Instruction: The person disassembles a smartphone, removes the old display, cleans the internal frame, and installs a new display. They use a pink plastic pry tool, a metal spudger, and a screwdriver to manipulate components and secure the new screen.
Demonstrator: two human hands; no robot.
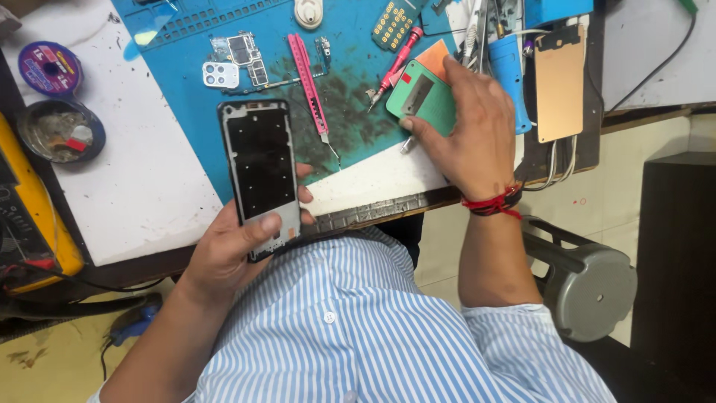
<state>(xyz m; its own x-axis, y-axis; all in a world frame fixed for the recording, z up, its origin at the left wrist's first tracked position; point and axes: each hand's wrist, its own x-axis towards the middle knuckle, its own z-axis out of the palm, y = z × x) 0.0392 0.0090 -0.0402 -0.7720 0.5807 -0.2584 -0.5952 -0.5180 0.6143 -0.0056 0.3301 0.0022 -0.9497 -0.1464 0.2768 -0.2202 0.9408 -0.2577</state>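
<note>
At the near edge of the bench, the person's left hand was clamped round the lower end of a stripped phone frame, thumb pressed on its face and fingertips curled round the far side. The frame stood nearly upright in the grip, its dark inner side up, its top end reaching over the blue work mat.

The right hand lay further out, resting on a green rectangular pad at the mat's right side. Its fingers were spread over the pad's near corner with the thumb alongside the edge; whether it actually gripped the pad or only touched it, I could not tell. A red thread band circled that wrist.

Between the two hands a pink craft knife lay on the mat, and a red-handled screwdriver lay slanted just beside the green pad. Near the mat's upper left sat a small circuit board and a white camera cover. A tan flat panel lay to the right of the hand, well apart from the frame.
</note>
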